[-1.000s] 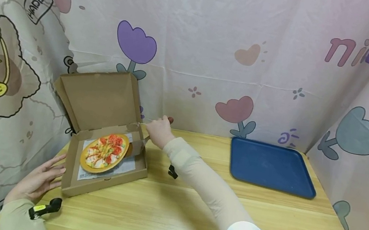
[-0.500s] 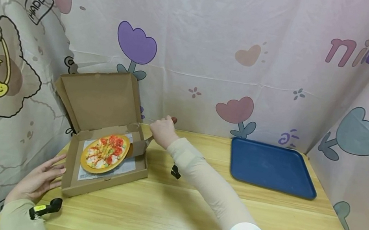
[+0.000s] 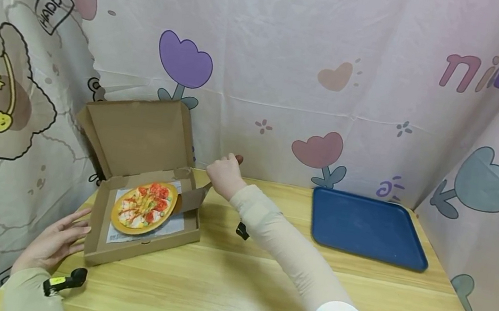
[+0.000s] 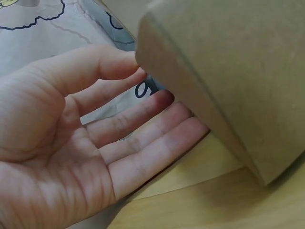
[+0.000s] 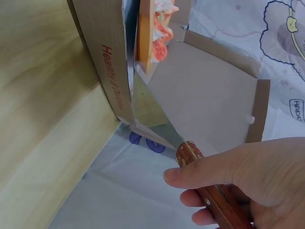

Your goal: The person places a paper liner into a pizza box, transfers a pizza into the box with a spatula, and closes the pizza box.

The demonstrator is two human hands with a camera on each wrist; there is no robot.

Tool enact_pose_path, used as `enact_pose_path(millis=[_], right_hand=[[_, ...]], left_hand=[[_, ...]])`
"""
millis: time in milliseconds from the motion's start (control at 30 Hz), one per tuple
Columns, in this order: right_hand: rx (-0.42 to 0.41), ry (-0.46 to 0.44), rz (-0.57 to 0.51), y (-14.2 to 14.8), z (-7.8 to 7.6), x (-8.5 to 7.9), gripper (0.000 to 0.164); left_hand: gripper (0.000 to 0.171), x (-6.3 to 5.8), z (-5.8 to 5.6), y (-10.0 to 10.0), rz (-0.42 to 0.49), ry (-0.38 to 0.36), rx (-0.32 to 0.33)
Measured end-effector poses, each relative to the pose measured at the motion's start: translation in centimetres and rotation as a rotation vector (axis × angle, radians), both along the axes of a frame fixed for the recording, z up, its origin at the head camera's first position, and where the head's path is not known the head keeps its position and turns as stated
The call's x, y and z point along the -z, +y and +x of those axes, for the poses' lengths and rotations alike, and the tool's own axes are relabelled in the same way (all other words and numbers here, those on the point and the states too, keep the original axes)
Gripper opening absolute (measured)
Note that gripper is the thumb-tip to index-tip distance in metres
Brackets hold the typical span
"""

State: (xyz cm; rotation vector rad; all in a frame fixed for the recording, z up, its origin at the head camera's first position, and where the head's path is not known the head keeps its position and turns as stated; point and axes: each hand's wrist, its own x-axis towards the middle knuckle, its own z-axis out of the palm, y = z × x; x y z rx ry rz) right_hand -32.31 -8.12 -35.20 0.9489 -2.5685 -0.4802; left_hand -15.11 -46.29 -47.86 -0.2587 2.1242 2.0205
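Observation:
An open cardboard pizza box (image 3: pixel 136 138) stands at the left with its lid raised. Inside lies a pizza (image 3: pixel 145 208), tilted, over printed paper (image 3: pixel 173 225). My right hand (image 3: pixel 227 176) grips the reddish wooden handle (image 5: pixel 214 205) of a spatula just beyond the box's right side. The spatula's broad metal blade (image 3: pixel 191 200) slants over that side wall toward the pizza's right edge; how far it reaches beneath is hidden. My left hand (image 3: pixel 54 244) has its fingers extended, and in the left wrist view the fingertips (image 4: pixel 193 126) touch or nearly touch the box's left side.
A blue rectangular tray (image 3: pixel 369 227) lies at the back right of the wooden table (image 3: pixel 219 291). Patterned cloth (image 3: pixel 267 72) hangs close behind the box and along both sides. Each wrist wears a small black device (image 3: pixel 65 283).
My right hand has drawn slightly to the right with the spatula, so more of the blade shows outside the box. The pizza hardly differs, and my left hand stays at the box.

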Motion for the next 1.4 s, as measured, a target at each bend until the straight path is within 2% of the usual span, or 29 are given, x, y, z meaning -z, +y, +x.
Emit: enact_pose_path(millis=[333,667,867,1167,1400], right_hand=[[0.002,0.010,0.013,0.9,0.3,-0.7,0.011],[-0.008,0.073,0.048,1.5,0.6,-1.7,0.015],[-0.011,0.090,0.062,1.5,0.5,-2.1,0.016],[-0.005,0.102,0.060,1.1,0.2,-2.5,0.015],[0.001,0.113,0.072,0.8,0.1,-2.8,0.016]], left_hand=[[0.069,-0.1,-0.1,0.4,0.030,0.007,-0.053],[0.047,0.4,-0.4,0.3,0.075,0.073,-0.033],[0.045,0.5,-0.6,0.3,0.100,0.082,-0.024],[0.051,0.5,-0.5,0.2,0.070,0.081,-0.030],[0.049,0.6,-0.7,0.2,0.093,0.085,-0.031]])
